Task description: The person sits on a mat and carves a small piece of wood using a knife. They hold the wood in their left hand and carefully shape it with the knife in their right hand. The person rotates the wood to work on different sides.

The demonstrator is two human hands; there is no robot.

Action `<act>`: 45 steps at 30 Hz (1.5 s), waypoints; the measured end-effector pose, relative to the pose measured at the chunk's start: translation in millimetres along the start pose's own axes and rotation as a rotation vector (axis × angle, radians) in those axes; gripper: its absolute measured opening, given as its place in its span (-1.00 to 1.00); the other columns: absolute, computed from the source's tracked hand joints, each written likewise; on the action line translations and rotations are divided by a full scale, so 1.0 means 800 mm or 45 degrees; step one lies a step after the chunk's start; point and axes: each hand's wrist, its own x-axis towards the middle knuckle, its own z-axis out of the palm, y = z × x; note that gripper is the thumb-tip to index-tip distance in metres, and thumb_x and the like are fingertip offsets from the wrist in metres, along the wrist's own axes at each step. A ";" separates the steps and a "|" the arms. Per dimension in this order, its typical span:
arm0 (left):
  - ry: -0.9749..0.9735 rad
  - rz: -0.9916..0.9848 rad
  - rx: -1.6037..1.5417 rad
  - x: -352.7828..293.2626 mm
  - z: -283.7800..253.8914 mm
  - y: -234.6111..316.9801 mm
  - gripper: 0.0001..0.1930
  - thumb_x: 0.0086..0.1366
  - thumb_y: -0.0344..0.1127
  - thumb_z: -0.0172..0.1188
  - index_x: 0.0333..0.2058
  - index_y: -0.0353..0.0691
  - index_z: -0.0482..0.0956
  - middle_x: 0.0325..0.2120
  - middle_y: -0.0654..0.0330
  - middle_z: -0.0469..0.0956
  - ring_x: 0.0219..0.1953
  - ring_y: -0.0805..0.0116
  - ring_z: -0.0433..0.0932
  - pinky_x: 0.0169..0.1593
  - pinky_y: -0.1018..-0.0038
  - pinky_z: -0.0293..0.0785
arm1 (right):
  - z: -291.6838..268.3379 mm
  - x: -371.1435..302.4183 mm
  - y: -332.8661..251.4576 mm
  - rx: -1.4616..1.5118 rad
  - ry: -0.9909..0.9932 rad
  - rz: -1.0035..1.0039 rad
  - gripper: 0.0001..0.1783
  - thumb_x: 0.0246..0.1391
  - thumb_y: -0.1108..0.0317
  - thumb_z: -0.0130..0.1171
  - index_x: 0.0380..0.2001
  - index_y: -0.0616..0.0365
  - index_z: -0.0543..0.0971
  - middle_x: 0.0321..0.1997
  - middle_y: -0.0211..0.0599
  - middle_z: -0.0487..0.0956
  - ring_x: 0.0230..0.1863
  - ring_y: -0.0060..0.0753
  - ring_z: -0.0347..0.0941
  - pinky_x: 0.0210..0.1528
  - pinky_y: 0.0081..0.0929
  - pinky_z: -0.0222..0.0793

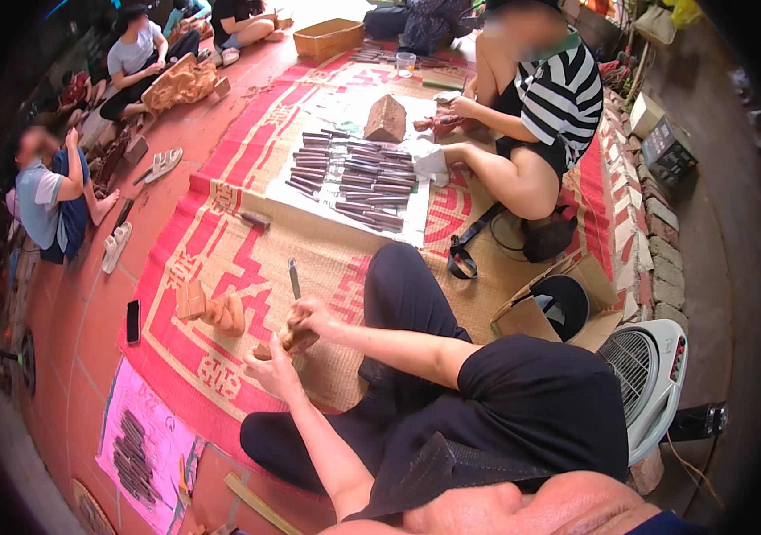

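Over the mat in front of my bent legs, my left hand (275,373) is closed around the lower end of a small, light-brown wood carving (287,338). My right hand (312,321) grips its upper end, with the fingers curled and partly hiding the wood. Just beyond the right hand's fingers is a slim metal chisel (295,280); whether it touches the hand I cannot tell. Left of my hands, another wood carving (223,314) with a blocky base (191,300) lies on the mat.
Rows of dark-handled carving tools (371,178) lie on a white sheet beside a wooden block (386,119). A person in a striped shirt (560,100) sits there. More tools (133,459) rest on a pink sheet (162,428). A phone (133,321), open carton (596,283) and fan (666,366) surround me.
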 end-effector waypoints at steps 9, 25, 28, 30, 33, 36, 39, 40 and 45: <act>-0.054 -0.057 -0.091 -0.018 -0.010 0.021 -0.44 0.19 0.09 0.28 -0.10 -0.27 0.36 -0.14 -0.13 0.33 -0.14 -0.12 0.49 -0.16 0.09 0.49 | -0.001 -0.005 0.011 -0.044 -0.141 -0.100 -0.69 -0.17 0.20 0.44 -0.47 0.19 0.58 -0.21 -0.23 0.52 -0.14 -0.27 0.45 -0.08 -0.38 0.35; 0.113 0.180 -0.026 -0.024 -0.001 -0.010 -0.48 0.17 -0.02 0.30 -0.08 -0.26 0.35 -0.15 -0.12 0.32 -0.17 -0.12 0.48 -0.15 0.06 0.45 | -0.010 0.013 -0.009 0.068 -0.146 0.448 -0.75 -0.11 0.34 0.45 -0.54 0.19 0.54 -0.34 -0.43 0.53 -0.24 -0.51 0.44 -0.14 -0.45 0.33; 0.042 0.064 -0.059 -0.027 -0.002 0.005 -0.49 0.16 -0.02 0.31 -0.11 -0.25 0.36 -0.16 -0.12 0.33 -0.16 -0.12 0.47 -0.15 0.06 0.45 | -0.006 -0.005 -0.018 0.251 -0.084 0.286 -0.78 -0.10 0.39 0.43 -0.50 0.20 0.54 -0.29 -0.40 0.55 -0.15 -0.39 0.48 0.00 -0.46 0.34; 0.024 0.059 -0.071 -0.026 -0.001 0.011 -0.50 0.15 -0.03 0.33 -0.13 -0.26 0.37 -0.18 -0.11 0.33 -0.15 -0.11 0.45 -0.14 0.07 0.44 | -0.001 -0.007 -0.002 0.237 -0.155 0.173 -0.78 -0.12 0.38 0.43 -0.48 0.18 0.55 -0.27 -0.34 0.56 -0.14 -0.35 0.50 -0.06 -0.43 0.37; 0.063 0.143 -0.047 -0.023 0.005 0.002 -0.49 0.15 -0.01 0.32 -0.12 -0.25 0.37 -0.17 -0.11 0.34 -0.15 -0.11 0.47 -0.13 0.07 0.45 | -0.015 0.006 0.015 -0.077 -0.166 0.206 -0.77 -0.12 0.38 0.42 -0.43 0.18 0.55 -0.28 -0.35 0.56 -0.18 -0.42 0.50 -0.14 -0.44 0.39; 0.090 0.189 -0.033 -0.026 0.005 -0.002 -0.49 0.15 0.00 0.31 -0.12 -0.24 0.36 -0.15 -0.11 0.34 -0.16 -0.12 0.48 -0.12 0.06 0.45 | -0.027 0.013 -0.011 -0.331 -0.207 0.544 -0.77 -0.07 0.41 0.39 -0.37 0.20 0.53 -0.27 -0.37 0.56 -0.21 -0.48 0.51 -0.16 -0.45 0.41; 0.049 0.130 -0.107 -0.030 0.005 0.005 -0.49 0.14 -0.04 0.34 -0.13 -0.28 0.37 -0.18 -0.11 0.34 -0.13 -0.11 0.44 -0.11 0.07 0.44 | -0.004 0.005 -0.021 0.249 -0.120 0.311 -0.71 -0.16 0.25 0.45 -0.53 0.16 0.54 -0.32 -0.43 0.50 -0.18 -0.49 0.43 -0.20 -0.43 0.33; 0.057 0.122 -0.092 -0.027 -0.002 0.002 -0.49 0.13 -0.05 0.34 -0.13 -0.28 0.37 -0.18 -0.12 0.34 -0.12 -0.11 0.44 -0.10 0.07 0.44 | 0.006 -0.005 -0.038 0.207 -0.154 0.267 -0.72 -0.15 0.29 0.44 -0.51 0.19 0.53 -0.34 -0.42 0.50 -0.17 -0.50 0.42 -0.17 -0.47 0.33; 0.000 0.190 -0.062 -0.033 0.000 0.015 -0.48 0.13 -0.06 0.34 -0.11 -0.27 0.35 -0.14 -0.12 0.34 -0.10 -0.11 0.44 -0.07 0.07 0.45 | -0.018 0.007 -0.005 -0.493 -0.047 0.332 -0.73 -0.13 0.26 0.39 -0.37 0.18 0.62 -0.27 -0.27 0.60 -0.15 -0.43 0.53 -0.07 -0.47 0.39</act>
